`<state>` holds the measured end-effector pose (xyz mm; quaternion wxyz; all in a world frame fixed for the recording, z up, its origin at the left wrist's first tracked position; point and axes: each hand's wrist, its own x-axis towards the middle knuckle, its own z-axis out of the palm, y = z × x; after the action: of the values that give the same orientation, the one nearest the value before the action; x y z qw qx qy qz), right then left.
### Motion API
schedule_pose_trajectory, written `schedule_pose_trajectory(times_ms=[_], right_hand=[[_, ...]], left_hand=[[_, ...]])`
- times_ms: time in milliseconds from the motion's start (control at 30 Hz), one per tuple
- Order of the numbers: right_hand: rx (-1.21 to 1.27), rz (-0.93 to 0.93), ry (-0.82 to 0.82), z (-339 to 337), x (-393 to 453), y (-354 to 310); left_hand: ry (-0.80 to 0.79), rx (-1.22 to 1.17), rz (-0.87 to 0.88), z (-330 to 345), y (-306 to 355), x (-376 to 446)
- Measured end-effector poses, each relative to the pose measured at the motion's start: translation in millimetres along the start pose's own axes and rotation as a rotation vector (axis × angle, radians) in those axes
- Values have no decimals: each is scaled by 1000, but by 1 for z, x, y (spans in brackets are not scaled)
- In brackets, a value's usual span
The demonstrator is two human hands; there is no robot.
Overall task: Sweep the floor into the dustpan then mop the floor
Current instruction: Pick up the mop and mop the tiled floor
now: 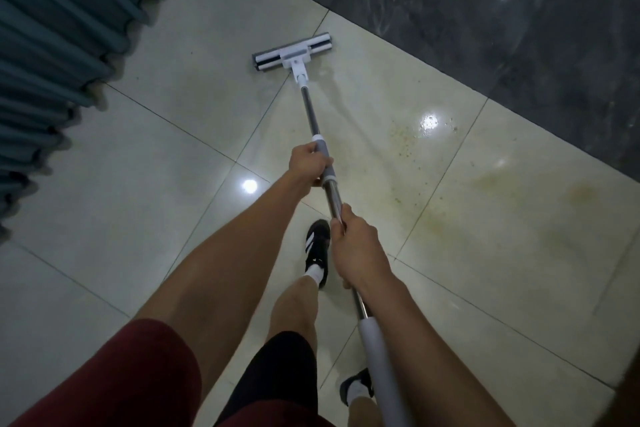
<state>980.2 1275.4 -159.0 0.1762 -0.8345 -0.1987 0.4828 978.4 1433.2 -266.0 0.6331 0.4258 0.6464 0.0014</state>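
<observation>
The mop (292,53) lies with its head flat on the pale tiled floor (156,184) in the upper middle of the frame, near the dark marble strip (485,10). The left hand (309,163) grips its grey sleeve and the right hand (356,248) clamps the metal pole lower down. Yellowish stains (405,142), perhaps wet, mark the tiles at right.

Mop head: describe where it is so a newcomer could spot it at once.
Start at the dark marble strip along the top right, then drop onto the pale floor tiles beside it. The mop head lies flat there, at the far end of the metal pole gripped by both hands. It is the only grey-and-white bar on the floor.
</observation>
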Motion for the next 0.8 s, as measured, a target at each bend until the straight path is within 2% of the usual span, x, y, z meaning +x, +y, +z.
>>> schedule_pose_trajectory(times_ms=[200, 333, 600, 800], right_hand=[[-43, -4, 17, -17, 59, -70], [-47, -6, 7, -26, 62, -80], [-73, -21, -47, -18, 33, -59], [-132, -47, -78, -5, -12, 6]], left_hand=[[37, 34, 30, -19, 69, 46], [-21, 12, 7, -24, 80, 47], [-14, 41, 2, -19, 53, 22], [22, 54, -15, 5, -10, -16]])
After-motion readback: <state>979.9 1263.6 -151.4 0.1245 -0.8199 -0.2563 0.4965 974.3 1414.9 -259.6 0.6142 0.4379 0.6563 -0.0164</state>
